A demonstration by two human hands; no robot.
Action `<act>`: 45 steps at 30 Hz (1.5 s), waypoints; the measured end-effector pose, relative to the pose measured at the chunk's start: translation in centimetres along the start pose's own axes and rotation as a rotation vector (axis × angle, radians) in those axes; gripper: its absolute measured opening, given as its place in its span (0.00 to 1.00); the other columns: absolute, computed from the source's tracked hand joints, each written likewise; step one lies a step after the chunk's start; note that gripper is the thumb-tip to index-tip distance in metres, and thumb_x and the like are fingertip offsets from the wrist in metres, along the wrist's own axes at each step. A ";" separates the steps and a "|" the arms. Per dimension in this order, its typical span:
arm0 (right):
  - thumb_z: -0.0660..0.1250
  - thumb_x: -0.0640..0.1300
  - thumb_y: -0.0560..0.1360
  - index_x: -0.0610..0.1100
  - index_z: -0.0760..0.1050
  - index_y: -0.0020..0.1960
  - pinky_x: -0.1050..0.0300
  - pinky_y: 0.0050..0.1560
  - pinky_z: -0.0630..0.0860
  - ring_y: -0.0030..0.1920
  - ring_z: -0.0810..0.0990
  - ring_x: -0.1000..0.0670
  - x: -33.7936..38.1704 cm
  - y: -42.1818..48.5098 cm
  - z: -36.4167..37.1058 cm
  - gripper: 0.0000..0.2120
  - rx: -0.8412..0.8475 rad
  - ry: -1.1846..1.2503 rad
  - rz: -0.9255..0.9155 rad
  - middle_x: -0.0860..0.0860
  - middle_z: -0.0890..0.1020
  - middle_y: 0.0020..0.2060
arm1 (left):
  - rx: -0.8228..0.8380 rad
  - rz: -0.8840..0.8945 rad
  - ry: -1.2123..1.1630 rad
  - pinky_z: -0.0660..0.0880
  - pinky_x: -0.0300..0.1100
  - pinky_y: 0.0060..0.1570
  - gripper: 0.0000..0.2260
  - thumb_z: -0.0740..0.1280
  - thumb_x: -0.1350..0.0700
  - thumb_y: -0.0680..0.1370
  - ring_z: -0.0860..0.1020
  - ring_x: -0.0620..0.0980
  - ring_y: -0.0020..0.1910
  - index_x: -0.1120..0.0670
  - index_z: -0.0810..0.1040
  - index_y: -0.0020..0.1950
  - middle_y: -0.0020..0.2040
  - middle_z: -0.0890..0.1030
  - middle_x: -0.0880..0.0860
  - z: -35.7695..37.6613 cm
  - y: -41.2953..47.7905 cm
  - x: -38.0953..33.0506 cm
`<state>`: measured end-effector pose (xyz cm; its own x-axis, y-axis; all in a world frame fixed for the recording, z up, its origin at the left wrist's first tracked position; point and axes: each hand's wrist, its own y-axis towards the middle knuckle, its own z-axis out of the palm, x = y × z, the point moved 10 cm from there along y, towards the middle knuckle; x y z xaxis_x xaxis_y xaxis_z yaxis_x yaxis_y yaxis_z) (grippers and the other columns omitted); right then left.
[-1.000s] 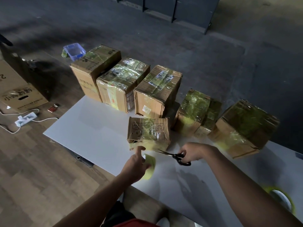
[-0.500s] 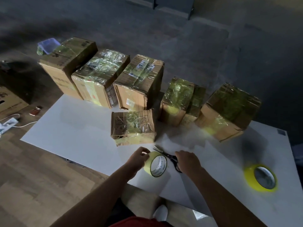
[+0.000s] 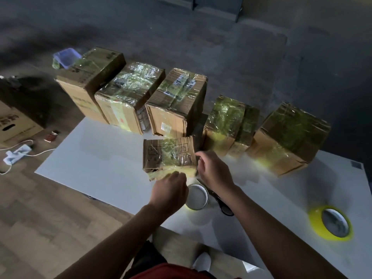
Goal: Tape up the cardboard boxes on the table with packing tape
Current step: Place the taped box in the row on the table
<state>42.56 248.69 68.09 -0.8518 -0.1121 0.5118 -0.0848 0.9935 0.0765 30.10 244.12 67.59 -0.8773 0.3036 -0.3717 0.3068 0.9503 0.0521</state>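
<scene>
Creases are probably looming if you're pressing tape unevenly: your right hand (image 3: 213, 170) is pinching the small box (image 3: 168, 154) at its right edge, and your left hand (image 3: 171, 191) is hovering at its near face, grip unclear. Just behind both hands, the tape roll (image 3: 196, 196) and scissors (image 3: 223, 205) are risking a knock.

Floor clutter spotted around the counter (image 3: 96, 150), lol
A blue plastic tub (image 3: 67, 57) is parked on the dark grey floor (image 3: 201, 47) past the far-left corner. A big carton (image 3: 14, 125) is cut off at the left edge, with a white power strip (image 3: 17, 153) and its cable (image 3: 41, 153) laid on the wood flooring (image 3: 40, 218) beside it. A small red thing (image 3: 52, 135), too tiny to be identified, is dropped nearby.
</scene>
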 end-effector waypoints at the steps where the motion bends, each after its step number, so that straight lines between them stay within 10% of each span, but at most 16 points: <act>1: 0.59 0.43 0.79 0.43 0.76 0.60 0.51 0.47 0.74 0.50 0.78 0.43 0.7 0.4 0.0 0.13 -0.005 0.002 -0.016 0.44 0.78 0.53 | -0.096 0.063 -0.016 0.73 0.44 0.26 0.02 0.69 0.59 0.72 0.78 0.55 0.37 0.55 0.77 0.41 0.38 0.79 0.53 -1.7 0.3 -0.4; 7: 0.62 0.45 0.79 0.42 0.79 0.54 0.49 0.42 0.75 0.45 0.76 0.43 2.1 1.1 0.9 0.10 0.026 -0.067 -0.090 0.44 0.74 0.49 | -0.077 0.127 0.053 0.77 0.53 0.46 0.08 0.71 0.54 0.76 0.76 0.58 0.52 0.57 0.82 0.52 0.50 0.80 0.56 -3.1 3.8 3.5; 16: 0.66 0.40 0.75 0.38 0.78 0.46 0.51 0.35 0.74 0.39 0.76 0.42 3.1 1.4 1.3 0.05 -0.020 -0.192 -0.112 0.43 0.75 0.43 | -0.030 0.361 0.216 0.78 0.46 0.33 0.19 0.81 0.57 0.62 0.78 0.55 0.40 0.58 0.79 0.48 0.43 0.79 0.56 -0.4 4.9 3.6; 25: 0.69 0.47 0.76 0.40 0.73 0.55 0.60 0.45 0.76 0.47 0.75 0.49 1.5 2.4 2.8 0.13 0.036 0.074 0.178 0.46 0.70 0.52 | 0.213 0.210 0.221 0.76 0.42 0.44 0.27 0.69 0.44 0.75 0.76 0.52 0.55 0.53 0.67 0.70 0.59 0.74 0.54 1.8 6.0 4.4; 30: 0.71 0.38 0.73 0.41 0.76 0.49 0.68 0.41 0.68 0.44 0.75 0.52 1.0 4.5 3.0 0.07 0.169 0.138 0.208 0.48 0.72 0.50 | -0.030 0.065 0.050 0.71 0.47 0.54 0.22 0.64 0.39 0.76 0.72 0.53 0.61 0.50 0.74 0.64 0.62 0.77 0.53 -3.4 7.9 7.0; 33: 0.70 0.37 0.73 0.42 0.76 0.47 0.66 0.43 0.68 0.47 0.76 0.51 1.9 5.5 3.3 0.04 0.233 0.135 0.150 0.51 0.73 0.49 | 0.306 -0.197 -0.129 0.73 0.50 0.58 0.34 0.70 0.41 0.73 0.74 0.57 0.63 0.54 0.64 0.74 0.67 0.74 0.57 -0.8 8.9 11.7; 38: 0.70 0.42 0.73 0.42 0.74 0.55 0.56 0.48 0.73 0.51 0.76 0.48 3.8 5.9 2.7 0.12 0.093 0.018 0.130 0.48 0.75 0.51 | 0.458 -0.270 -0.118 0.68 0.39 0.35 0.23 0.73 0.35 0.67 0.73 0.46 0.41 0.54 0.73 0.43 0.42 0.77 0.49 0.8 8.2 15.1; 45: 0.60 0.61 0.78 0.37 0.68 0.62 0.57 0.42 0.68 0.53 0.79 0.43 0.7 3.0 4.0 0.28 0.086 -0.098 0.593 0.42 0.79 0.54 | 0.644 -0.467 -0.606 0.73 0.42 0.41 0.17 0.68 0.42 0.75 0.78 0.50 0.42 0.56 0.79 0.46 0.43 0.81 0.54 4.0 6.1 15.5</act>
<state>39.61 251.65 65.27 -0.8098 0.4596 0.3648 0.3810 0.8846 -0.2689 19.82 254.35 58.40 -0.6794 -0.3476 -0.6462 0.2780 0.6931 -0.6651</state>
